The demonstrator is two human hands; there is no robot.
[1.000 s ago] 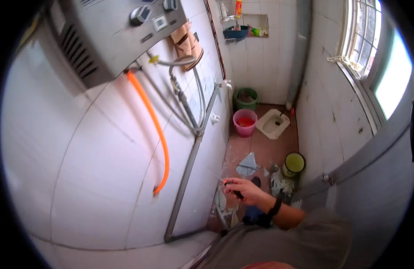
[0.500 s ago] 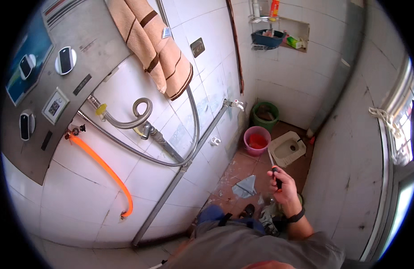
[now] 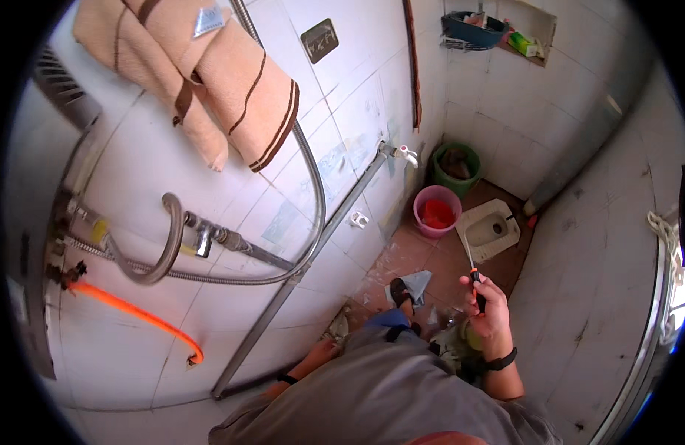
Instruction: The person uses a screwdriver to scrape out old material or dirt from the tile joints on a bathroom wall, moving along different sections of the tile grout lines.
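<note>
The reddish tiled floor (image 3: 440, 261) over there carries a pink bucket (image 3: 430, 231) just beside a green bucket (image 3: 455, 184), a pale squat toilet (image 3: 473, 224) near them, and a greyish flat piece (image 3: 419, 282) partly hidden by a sandalled foot (image 3: 399, 292).

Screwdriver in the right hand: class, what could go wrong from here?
1. The right hand holds the screwdriver with its bare shank pointing out; if the grip slipped, it might drop, perhaps toward the open squat toilet ahead.
2. A foot is at the pale scrap on the floor; stepping on it could make the person slip, the exposed tip adding to the danger.
</note>
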